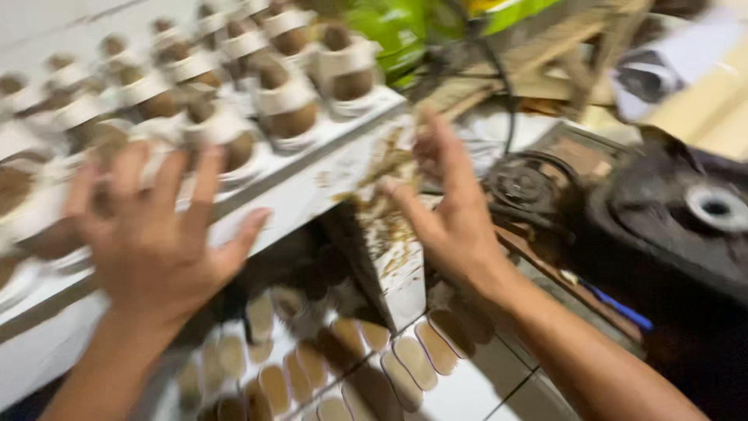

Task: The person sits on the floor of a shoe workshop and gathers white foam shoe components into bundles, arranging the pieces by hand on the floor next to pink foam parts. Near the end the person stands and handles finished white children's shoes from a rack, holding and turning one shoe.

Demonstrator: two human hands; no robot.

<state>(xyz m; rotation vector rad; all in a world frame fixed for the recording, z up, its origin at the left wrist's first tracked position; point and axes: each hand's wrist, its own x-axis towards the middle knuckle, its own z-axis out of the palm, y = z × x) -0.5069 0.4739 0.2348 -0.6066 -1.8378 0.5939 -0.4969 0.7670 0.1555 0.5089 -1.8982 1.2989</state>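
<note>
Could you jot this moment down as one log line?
left hand: open, spread over board of pots | right hand: open, at board's soiled end | image: blurred

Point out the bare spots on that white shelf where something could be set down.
Bare strip along the white shelf front edge, between the left hand and right hand. Behind it, rows of brown balls in white cups crowd the shelf. The corner by the right hand carries brown debris.

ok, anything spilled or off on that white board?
Yes: brown crumbs lie scattered over the white board's corner, beside the right hand. The cups stand in rows. Left hand is open.
</note>
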